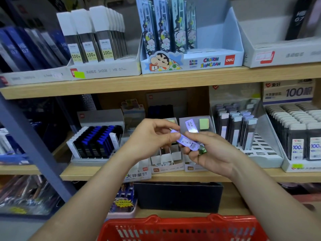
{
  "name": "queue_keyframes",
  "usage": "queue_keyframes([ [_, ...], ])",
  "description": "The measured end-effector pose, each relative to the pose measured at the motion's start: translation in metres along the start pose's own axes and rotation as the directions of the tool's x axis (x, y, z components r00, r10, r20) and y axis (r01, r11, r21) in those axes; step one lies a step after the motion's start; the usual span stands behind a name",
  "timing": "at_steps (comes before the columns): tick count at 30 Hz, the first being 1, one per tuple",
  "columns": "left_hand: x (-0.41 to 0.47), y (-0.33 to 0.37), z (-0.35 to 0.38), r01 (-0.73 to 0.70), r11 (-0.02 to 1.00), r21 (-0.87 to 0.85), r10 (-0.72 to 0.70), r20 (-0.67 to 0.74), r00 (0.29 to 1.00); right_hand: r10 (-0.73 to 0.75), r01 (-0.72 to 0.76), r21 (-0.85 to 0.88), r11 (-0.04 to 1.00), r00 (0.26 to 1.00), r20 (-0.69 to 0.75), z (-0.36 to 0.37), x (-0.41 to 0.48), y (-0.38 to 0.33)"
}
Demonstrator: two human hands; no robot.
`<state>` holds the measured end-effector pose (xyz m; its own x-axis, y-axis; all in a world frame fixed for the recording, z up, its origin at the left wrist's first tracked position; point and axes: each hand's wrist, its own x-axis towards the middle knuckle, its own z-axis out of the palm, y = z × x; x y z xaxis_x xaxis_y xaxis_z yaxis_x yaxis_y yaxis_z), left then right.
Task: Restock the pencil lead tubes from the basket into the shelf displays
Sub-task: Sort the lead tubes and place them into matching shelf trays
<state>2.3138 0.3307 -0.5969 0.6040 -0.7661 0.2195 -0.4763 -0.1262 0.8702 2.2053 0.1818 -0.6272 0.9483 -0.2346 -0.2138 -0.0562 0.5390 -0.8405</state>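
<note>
Head view looks down on two bare forearms reaching to the middle shelf (191,176), with both hands meeting on one pale purple lead tube (188,143). The left hand (151,138) pinches the tube's upper end between thumb and forefinger, its other fingers loosely curled behind. The right hand (215,153) has its fingers curled round the tube's lower end, and a small green item (202,150) sits in the same grip (possibly another tube, though it is too blurred to tell). The tube is tilted, upper end to the left, and is held in the air just in front of a white divided display box (165,160) that stands on the middle shelf; it does not touch the box.

Left of that box stands a row of blue-capped tubes (97,138) in a white tray. To the right, a clear stepped display (260,148) holds upright tubes with pale purple caps in its back rows, and its front rows are bare slots.

On the upper shelf (156,80) a cartoon-printed display carton (208,61) sits beside a carton of white-capped tubes (90,39) labelled 100.

At the bottom edge, the red basket (182,220) lies below the forearms, well apart from the hands; its contents are out of view.
</note>
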Motion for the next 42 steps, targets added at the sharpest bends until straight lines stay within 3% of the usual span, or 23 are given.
queue_keyframes([
  [4, -0.004, 0.000, -0.008, 0.024, 0.994, -0.106, -0.037, -0.123, 0.992, 0.048, -0.047, -0.019, 0.999, 0.996, 0.079, 0.006, -0.006, -0.005],
  [7, -0.010, -0.001, -0.018, 0.027, 0.994, -0.109, -0.040, -0.126, 0.991, 0.091, -0.075, -0.123, 0.990, 0.986, 0.137, 0.006, -0.012, -0.010],
  [13, -0.025, 0.002, -0.023, 0.035, 0.993, -0.116, -0.033, 0.014, 0.999, 0.245, -0.143, -0.376, 0.915, 0.940, 0.239, 0.020, -0.020, -0.009],
  [18, -0.041, 0.006, -0.033, 0.057, 0.992, -0.112, -0.041, 0.137, 0.990, 0.348, -0.177, -0.456, 0.872, 0.880, 0.324, 0.030, -0.021, -0.011],
  [20, -0.046, 0.006, -0.037, 0.066, 0.988, -0.141, -0.056, 0.075, 0.996, 0.298, -0.143, -0.446, 0.883, 0.906, 0.299, 0.037, -0.022, -0.011],
  [23, -0.052, 0.002, -0.044, 0.086, 0.961, -0.265, -0.126, -0.141, 0.982, 0.029, 0.043, -0.379, 0.924, 0.983, 0.182, 0.044, -0.017, -0.012],
  [26, -0.060, -0.004, -0.045, 0.106, 0.895, -0.432, -0.218, -0.218, 0.951, -0.194, 0.207, -0.249, 0.946, 0.978, 0.074, 0.051, -0.012, -0.008],
  [31, -0.072, -0.008, -0.037, 0.168, 0.835, -0.525, -0.283, -0.147, 0.948, -0.187, 0.204, -0.180, 0.962, 0.977, 0.104, 0.075, -0.004, 0.017],
  [33, -0.074, -0.011, -0.043, 0.187, 0.894, -0.406, -0.267, -0.148, 0.952, -0.219, 0.232, -0.277, 0.932, 0.973, 0.079, 0.079, 0.001, 0.026],
  [36, -0.079, -0.013, -0.064, 0.114, 0.987, -0.112, -0.130, -0.142, 0.981, -0.280, 0.278, -0.517, 0.810, 0.957, 0.075, 0.086, 0.005, 0.035],
  [40, -0.082, -0.011, -0.086, 0.021, 0.998, 0.055, -0.026, 0.091, 0.995, -0.279, 0.310, -0.616, 0.724, 0.949, 0.150, 0.101, 0.006, 0.042],
  [42, -0.080, -0.014, -0.089, 0.000, 0.988, 0.153, -0.017, 0.112, 0.994, -0.258, 0.307, -0.644, 0.701, 0.951, 0.172, 0.108, 0.007, 0.046],
])
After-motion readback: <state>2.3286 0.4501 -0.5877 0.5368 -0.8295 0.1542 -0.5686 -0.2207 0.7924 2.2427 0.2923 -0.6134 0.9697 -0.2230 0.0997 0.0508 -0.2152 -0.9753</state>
